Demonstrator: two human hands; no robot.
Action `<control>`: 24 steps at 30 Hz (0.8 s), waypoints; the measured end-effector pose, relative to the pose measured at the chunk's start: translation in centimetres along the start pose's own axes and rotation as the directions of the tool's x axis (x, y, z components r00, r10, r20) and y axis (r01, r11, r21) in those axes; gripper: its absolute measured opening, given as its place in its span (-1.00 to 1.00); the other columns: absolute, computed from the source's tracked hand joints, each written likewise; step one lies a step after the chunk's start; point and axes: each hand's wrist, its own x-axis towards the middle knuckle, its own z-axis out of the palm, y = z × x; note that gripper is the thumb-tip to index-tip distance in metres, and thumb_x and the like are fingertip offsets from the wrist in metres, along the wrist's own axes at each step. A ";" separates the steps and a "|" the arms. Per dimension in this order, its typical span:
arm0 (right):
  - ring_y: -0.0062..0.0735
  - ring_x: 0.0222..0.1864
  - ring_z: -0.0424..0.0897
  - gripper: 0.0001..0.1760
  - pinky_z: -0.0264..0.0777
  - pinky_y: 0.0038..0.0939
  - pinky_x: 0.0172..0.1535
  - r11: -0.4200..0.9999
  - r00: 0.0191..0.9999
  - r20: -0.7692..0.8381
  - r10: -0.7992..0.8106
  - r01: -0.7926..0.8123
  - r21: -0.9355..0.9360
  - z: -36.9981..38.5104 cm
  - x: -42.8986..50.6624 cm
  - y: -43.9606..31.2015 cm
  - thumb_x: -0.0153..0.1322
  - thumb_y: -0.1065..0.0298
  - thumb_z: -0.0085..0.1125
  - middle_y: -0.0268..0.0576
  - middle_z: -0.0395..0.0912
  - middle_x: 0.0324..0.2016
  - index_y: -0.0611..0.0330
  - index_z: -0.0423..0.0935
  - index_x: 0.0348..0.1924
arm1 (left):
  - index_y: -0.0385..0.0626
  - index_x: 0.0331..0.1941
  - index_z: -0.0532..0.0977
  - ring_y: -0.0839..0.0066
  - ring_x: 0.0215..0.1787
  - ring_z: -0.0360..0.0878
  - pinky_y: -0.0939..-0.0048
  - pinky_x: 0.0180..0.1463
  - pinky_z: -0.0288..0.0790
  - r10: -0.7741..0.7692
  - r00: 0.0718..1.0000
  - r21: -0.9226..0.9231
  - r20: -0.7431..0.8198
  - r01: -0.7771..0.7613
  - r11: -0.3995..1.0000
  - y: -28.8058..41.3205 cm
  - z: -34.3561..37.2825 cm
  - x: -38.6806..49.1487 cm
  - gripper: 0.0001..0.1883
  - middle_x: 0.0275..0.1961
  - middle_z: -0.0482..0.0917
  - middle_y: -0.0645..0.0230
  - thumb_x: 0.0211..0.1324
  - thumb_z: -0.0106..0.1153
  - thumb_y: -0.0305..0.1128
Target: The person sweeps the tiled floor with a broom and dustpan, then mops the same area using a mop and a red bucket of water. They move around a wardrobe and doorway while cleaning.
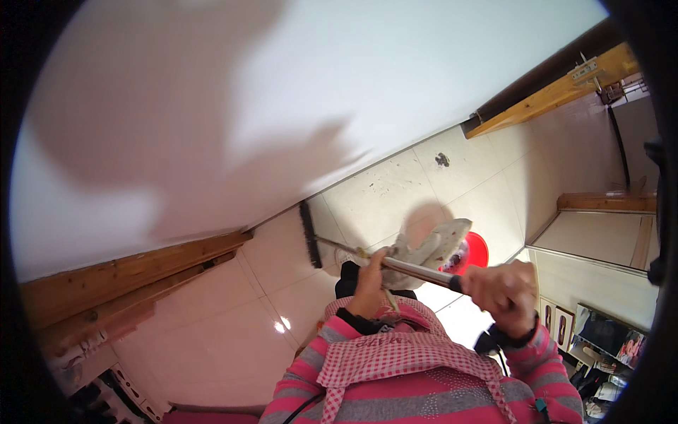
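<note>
My right hand [503, 297], slightly blurred, is wrapped around the black grip end of a metal pole [416, 270]. Lower on the same pole, my left hand [369, 286] closes around it. The pole runs down to a long black bristle brush head [311, 235], which appears to rest on the floor close to the wall. An off-white cloth with small spots [447, 238] hangs beside my left hand and behind the pole; whether my fingers pinch it, I cannot tell. Partly hidden behind cloth and pole, a red bucket [478, 252] contains something that looks like foamy water.
A white wall [318, 106] rises ahead, bordered by wooden door frames [132, 259] at left and an ajar wooden door edge [551, 93] at right. Dark smudges [442, 159] mark the pale tiled floor [476, 180]. A light cabinet [593, 238] stands at right.
</note>
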 end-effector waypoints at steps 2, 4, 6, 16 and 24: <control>-0.35 -0.66 0.25 -0.51 0.25 -0.29 -0.39 0.990 0.991 0.082 -0.102 0.093 0.105 -1.3 0.4 4.4 0.51 0.35 -0.19 -0.21 0.24 -0.78 0.23 0.16 -0.76 | -0.18 -0.18 0.51 0.39 -0.25 0.61 0.27 -0.21 0.55 0.058 0.991 0.012 -0.120 -0.057 0.998 -0.1 -2.3 1.6 -0.65 -0.28 0.57 0.30 0.24 0.12 -0.10; -0.36 -0.70 0.28 -0.42 0.30 -0.29 -0.38 0.993 0.996 0.088 -0.001 -0.009 0.117 -2.1 0.3 8.3 0.57 0.20 -0.17 -0.20 0.26 -0.81 0.16 0.14 -0.77 | -0.16 -0.22 0.50 0.38 -0.31 0.61 0.26 -0.29 0.55 0.101 0.966 0.047 -0.237 -0.092 0.995 -0.2 -4.8 3.9 -0.68 -0.31 0.56 0.30 0.25 0.11 -0.10; -0.38 -0.70 0.26 -0.46 0.31 -0.29 -0.33 0.989 0.999 0.014 0.050 -0.051 0.137 -2.4 -0.3 11.2 0.55 0.32 -0.19 -0.23 0.24 -0.82 0.17 0.13 -0.77 | -0.13 -0.29 0.48 0.38 -0.39 0.60 0.26 -0.39 0.53 0.100 0.923 0.102 -0.372 -0.067 0.993 -0.5 -6.6 6.1 -0.70 -0.36 0.55 0.31 0.25 0.10 -0.11; -0.40 -0.73 0.21 -0.44 0.30 -0.26 -0.35 0.990 0.899 -0.415 -0.140 0.128 -0.057 -11.2 -4.1 5.6 0.56 0.29 -0.22 -0.27 0.15 -0.86 0.14 0.12 -0.78 | -0.11 -0.42 0.52 0.51 -0.62 0.48 0.41 -0.60 0.36 0.065 0.993 0.205 -0.095 -0.044 0.978 -8.2 6.1 12.2 -0.72 -0.53 0.53 0.43 0.17 0.17 -0.13; -0.44 -0.77 0.12 -0.48 0.11 -0.31 -0.49 0.944 0.906 -0.294 -0.305 0.248 -0.217 -13.0 -6.4 -0.3 0.51 0.45 -0.25 -0.28 0.13 -0.87 0.13 0.06 -0.79 | -0.04 -0.56 0.48 0.53 -0.68 0.37 0.42 -0.63 0.23 -0.068 0.986 0.283 0.155 0.022 0.959 -12.2 15.7 13.2 -0.69 -0.59 0.46 0.45 0.17 0.17 -0.12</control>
